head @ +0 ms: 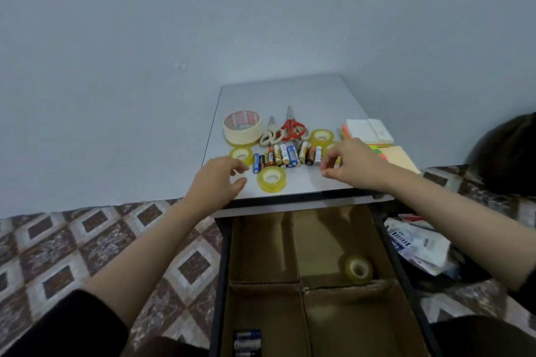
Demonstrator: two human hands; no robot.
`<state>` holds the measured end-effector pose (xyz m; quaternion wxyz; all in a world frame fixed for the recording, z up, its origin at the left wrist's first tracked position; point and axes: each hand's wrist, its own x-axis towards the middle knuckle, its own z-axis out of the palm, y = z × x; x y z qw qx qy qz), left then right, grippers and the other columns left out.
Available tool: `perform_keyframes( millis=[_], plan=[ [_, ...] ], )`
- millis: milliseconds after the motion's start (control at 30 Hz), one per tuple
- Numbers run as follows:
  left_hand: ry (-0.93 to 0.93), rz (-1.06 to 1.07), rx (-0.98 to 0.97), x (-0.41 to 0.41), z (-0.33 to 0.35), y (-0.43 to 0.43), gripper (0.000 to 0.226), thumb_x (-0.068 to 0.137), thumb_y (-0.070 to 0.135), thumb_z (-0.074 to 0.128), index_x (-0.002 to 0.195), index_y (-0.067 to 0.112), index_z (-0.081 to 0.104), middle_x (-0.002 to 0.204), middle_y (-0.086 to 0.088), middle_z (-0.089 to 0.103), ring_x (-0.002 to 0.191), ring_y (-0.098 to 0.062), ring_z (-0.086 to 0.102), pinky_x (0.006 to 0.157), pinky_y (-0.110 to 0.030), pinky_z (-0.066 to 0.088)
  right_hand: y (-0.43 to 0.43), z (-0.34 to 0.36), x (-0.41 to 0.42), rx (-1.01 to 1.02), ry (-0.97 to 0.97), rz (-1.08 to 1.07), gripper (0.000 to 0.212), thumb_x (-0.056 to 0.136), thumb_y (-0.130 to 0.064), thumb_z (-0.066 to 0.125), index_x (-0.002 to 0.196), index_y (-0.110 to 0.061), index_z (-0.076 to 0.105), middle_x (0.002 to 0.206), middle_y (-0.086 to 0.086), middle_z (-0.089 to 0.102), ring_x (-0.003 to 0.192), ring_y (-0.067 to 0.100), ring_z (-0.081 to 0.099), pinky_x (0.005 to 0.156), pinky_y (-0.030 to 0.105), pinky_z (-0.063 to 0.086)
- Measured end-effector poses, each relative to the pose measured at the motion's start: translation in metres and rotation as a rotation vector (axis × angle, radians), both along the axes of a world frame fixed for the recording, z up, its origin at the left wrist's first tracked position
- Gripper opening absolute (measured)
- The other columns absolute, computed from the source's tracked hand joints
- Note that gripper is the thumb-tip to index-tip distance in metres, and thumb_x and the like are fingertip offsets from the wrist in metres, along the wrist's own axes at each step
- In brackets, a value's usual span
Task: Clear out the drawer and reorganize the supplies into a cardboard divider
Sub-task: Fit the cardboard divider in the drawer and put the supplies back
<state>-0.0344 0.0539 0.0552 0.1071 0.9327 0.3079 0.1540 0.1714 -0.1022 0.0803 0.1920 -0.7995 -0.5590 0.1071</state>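
1. The left hand (pixel 216 180) hovers over the front left corner of the table (pixel 290 95), fingers loosely curled and holding nothing, just beside 2 small tape rolls.
2. The right hand (pixel 352 162) hangs at the right end of the batteries (pixel 287 155), fingers curled above the thumb. I cannot tell whether it pinches anything.
3. The batteries lie side by side in a tight row, small cylinders in blue, black, orange and white.
4. 1 glossy yellowish tape ring (pixel 271 179) lies flat in front of the row, a second ring (pixel 241 153) at its left end, and a third ring (pixel 321 138) behind its right end.
5. Behind these sit a wide cream tape roll (pixel 243 130), white-handled scissors (pixel 271 136) and red-handled scissors (pixel 291 126), blades pointing away.
6. A square stack of sticky notes (pixel 367 132) with neon edges rests at the right of the smooth grey top.
7. Below, the dark-framed drawer (pixel 224 269) stands open, lined with a brown cardboard divider (pixel 301 284) of rough-edged walls.
8. Its far right compartment holds 1 clear tape roll (pixel 358 268) on its side; the near left one holds a few loose batteries (pixel 247 342).
9. The floor (pixel 87 240) has diamond-patterned tiles.
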Motion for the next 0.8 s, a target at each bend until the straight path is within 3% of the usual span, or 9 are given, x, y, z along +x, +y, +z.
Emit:
perform_keyframes(
  millis=[100, 233, 333, 433, 667, 800],
  plan=[
    [0.112, -0.034, 0.050, 0.020, 0.011, 0.013, 0.034, 0.088, 0.024, 0.060, 0.122, 0.016, 0.059, 0.120, -0.001, 0.060, 0.109, -0.016, 0.051, 0.089, -0.025, 0.038, 0.011, 0.013, 0.021, -0.009, -0.075, -0.044, 0.013, 0.082, -0.018, 0.067, 0.093, -0.014, 0.073, 0.094, 0.001, 0.070, 0.084, 0.012, 0.057, 0.080, 0.024, 0.044],
    [0.327, -0.094, 0.078, 0.042, 0.017, 0.028, 0.051, 0.085, 0.026, 0.065, 0.133, 0.020, 0.048, 0.131, -0.001, 0.052, 0.121, -0.019, 0.039, 0.098, -0.032, 0.037, 0.023, 0.019, 0.035, -0.035, -0.090, -0.082, 0.024, 0.081, -0.020, 0.068, 0.104, -0.012, 0.070, 0.105, 0.004, 0.066, 0.088, 0.013, 0.053, 0.072, 0.021, 0.035],
    [0.433, -0.137, 0.081, 0.052, 0.017, 0.036, 0.062, 0.082, 0.029, 0.069, 0.137, 0.020, 0.043, 0.134, 0.000, 0.050, 0.122, -0.019, 0.037, 0.100, -0.034, 0.037, 0.033, 0.014, 0.040, -0.076, -0.054, -0.079, 0.034, 0.080, -0.021, 0.070, 0.113, -0.012, 0.066, 0.116, 0.004, 0.061, 0.096, 0.015, 0.054, 0.078, 0.023, 0.039],
    [0.443, -0.181, 0.036, 0.058, 0.015, 0.040, 0.066, 0.081, 0.029, 0.070, 0.139, 0.019, 0.041, 0.136, -0.001, 0.049, 0.122, -0.019, 0.037, 0.102, -0.033, 0.034, 0.044, 0.008, 0.042, -0.104, -0.039, -0.077, 0.042, 0.078, -0.024, 0.073, 0.118, -0.012, 0.063, 0.122, 0.005, 0.060, 0.110, 0.021, 0.055, 0.093, 0.033, 0.045],
    [0.390, -0.212, -0.021, 0.064, 0.013, 0.041, 0.063, 0.083, 0.027, 0.068, 0.139, 0.018, 0.041, 0.133, -0.004, 0.051, 0.121, -0.018, 0.042, 0.098, -0.028, 0.035, 0.070, -0.003, 0.042, -0.110, -0.073, 0.001, 0.056, 0.075, -0.037, 0.075, 0.125, -0.018, 0.059, 0.124, 0.001, 0.059, 0.114, 0.018, 0.051, 0.082, 0.025, 0.037],
    [0.395, -0.204, -0.008, 0.065, 0.010, 0.046, 0.063, 0.083, 0.030, 0.068, 0.140, 0.022, 0.040, 0.131, -0.005, 0.051, 0.119, -0.018, 0.043, 0.097, -0.031, 0.038, 0.084, -0.007, 0.040, -0.159, -0.075, 0.037, 0.067, 0.071, -0.043, 0.077, 0.129, -0.017, 0.054, 0.126, 0.001, 0.058, 0.113, 0.018, 0.053, 0.086, 0.028, 0.042]
  ],
)
